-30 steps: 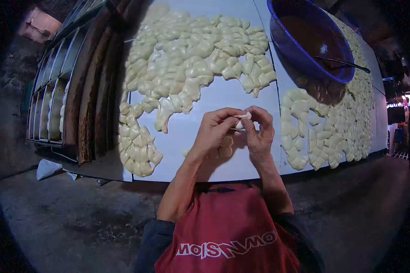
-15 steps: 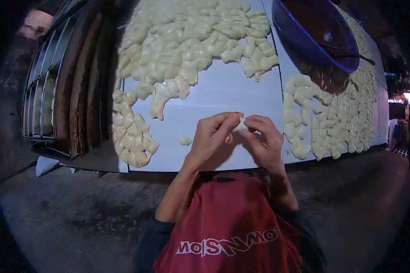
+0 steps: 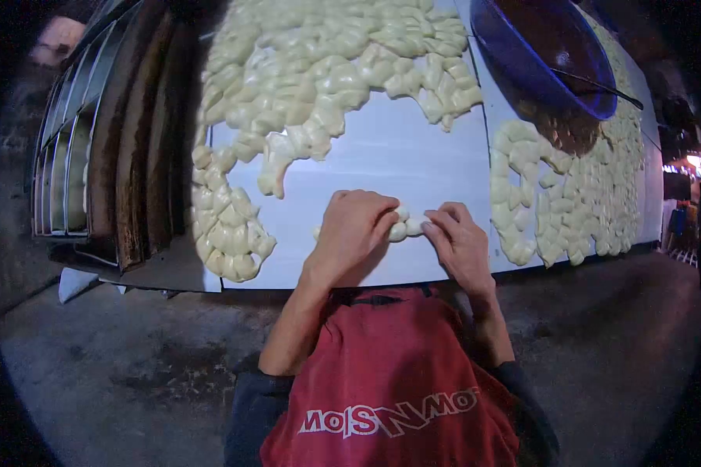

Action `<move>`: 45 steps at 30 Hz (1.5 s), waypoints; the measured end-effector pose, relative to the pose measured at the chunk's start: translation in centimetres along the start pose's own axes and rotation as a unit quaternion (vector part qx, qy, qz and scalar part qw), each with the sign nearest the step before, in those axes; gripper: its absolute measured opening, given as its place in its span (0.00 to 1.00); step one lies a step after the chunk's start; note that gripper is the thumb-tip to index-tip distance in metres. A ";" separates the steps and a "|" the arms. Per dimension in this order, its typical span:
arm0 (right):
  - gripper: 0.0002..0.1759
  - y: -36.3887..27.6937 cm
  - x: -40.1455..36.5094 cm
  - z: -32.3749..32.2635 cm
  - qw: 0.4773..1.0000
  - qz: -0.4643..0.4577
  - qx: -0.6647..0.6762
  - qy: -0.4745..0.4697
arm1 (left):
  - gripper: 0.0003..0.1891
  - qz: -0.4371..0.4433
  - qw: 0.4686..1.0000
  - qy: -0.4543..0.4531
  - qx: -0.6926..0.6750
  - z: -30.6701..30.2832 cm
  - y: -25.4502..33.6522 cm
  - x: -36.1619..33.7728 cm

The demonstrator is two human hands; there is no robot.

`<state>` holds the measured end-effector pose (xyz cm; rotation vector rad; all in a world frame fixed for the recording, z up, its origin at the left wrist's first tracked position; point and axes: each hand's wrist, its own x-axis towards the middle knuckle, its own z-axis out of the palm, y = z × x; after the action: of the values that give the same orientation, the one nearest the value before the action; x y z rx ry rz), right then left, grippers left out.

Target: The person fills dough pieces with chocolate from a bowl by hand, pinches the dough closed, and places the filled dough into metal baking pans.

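Low over the white tabletop, a small pale piece of twisted dough [image 3: 401, 228] lies between my two hands. My left hand [image 3: 354, 226] pinches its left side, the fingers bent and partly covering it. At its right end, my right hand [image 3: 461, 243] grips the tip between thumb and fingers. A scrap of dough [image 3: 317, 233] shows just past the left hand, mostly hidden. Many similar glossy dough pieces [image 3: 304, 86] lie packed together beyond my hands, and another group [image 3: 230, 226] curves down on the left.
A blue basin [image 3: 544, 74] with dark contents stands at the back right, a thin handle [image 3: 600, 87] across its rim. More dough pieces [image 3: 584, 202] cover the right tabletop. A metal rack [image 3: 70, 167] and rusty trays [image 3: 136, 148] stand left of the table [image 3: 413, 148].
My hands have moved apart from their close pinch, and more of the dough between them shows. The left hand now covers most of the small scrap.
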<state>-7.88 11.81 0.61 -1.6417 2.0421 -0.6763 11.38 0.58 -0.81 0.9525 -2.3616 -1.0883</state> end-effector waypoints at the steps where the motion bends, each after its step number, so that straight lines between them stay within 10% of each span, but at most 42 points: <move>1: 0.14 0.3 0.0 -0.1 1.000 -0.001 -0.006 -0.022 | 0.13 0.010 1.000 0.008 -0.002 0.2 -0.2 -0.1; 12: 0.12 -6.2 4.1 0.4 0.988 0.021 0.152 0.005 | 0.18 -0.207 0.902 0.346 0.153 -7.3 -4.6 -4.6; 22: 0.32 -15.3 11.2 10.6 0.936 0.118 0.208 -0.258 | 0.20 -0.367 0.894 0.224 -0.128 -10.4 -4.2 -6.6; 29: 0.13 -12.4 10.6 13.5 0.840 0.177 0.456 -0.236 | 0.16 -0.383 0.877 0.165 -0.240 -11.2 -4.4 -8.7; 36: 0.20 -12.9 9.9 7.8 0.921 0.123 0.298 -0.218 | 0.20 -0.004 0.998 0.037 0.040 -12.7 -7.0 -2.8; 45: 0.14 -11.8 9.4 7.8 0.983 -0.021 0.179 -0.047 | 0.16 0.056 0.984 0.045 0.160 -10.5 -7.5 -1.2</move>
<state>3.93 -0.30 1.47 -1.4791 1.7058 -0.9037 21.38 -7.61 0.03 0.9381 -2.5251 -0.6199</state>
